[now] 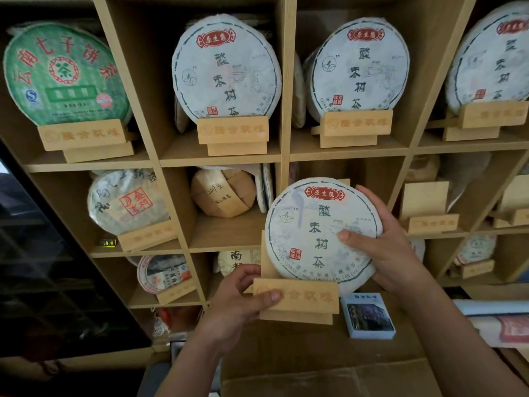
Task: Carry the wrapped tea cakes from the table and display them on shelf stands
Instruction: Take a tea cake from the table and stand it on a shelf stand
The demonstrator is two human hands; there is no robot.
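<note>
A round tea cake (312,233) in white paper with a red label and dark characters rests upright on a wooden stand (303,299), held in front of the shelf's middle row. My right hand (386,247) grips the cake's right edge, thumb across its face. My left hand (237,302) holds the stand's left end, thumb on its front board. An empty wooden stand (429,213) sits in the cubby to the right. In the top row, matching white cakes (226,70) (360,67) stand on their stands.
The wooden cubby shelf (223,160) fills the view. A green-wrapped cake (63,73) stands top left, other wrapped cakes (126,204) lower left, a brown paper bundle (223,196) in the middle cubby. A small printed box (369,316) and a cardboard box (329,379) lie below.
</note>
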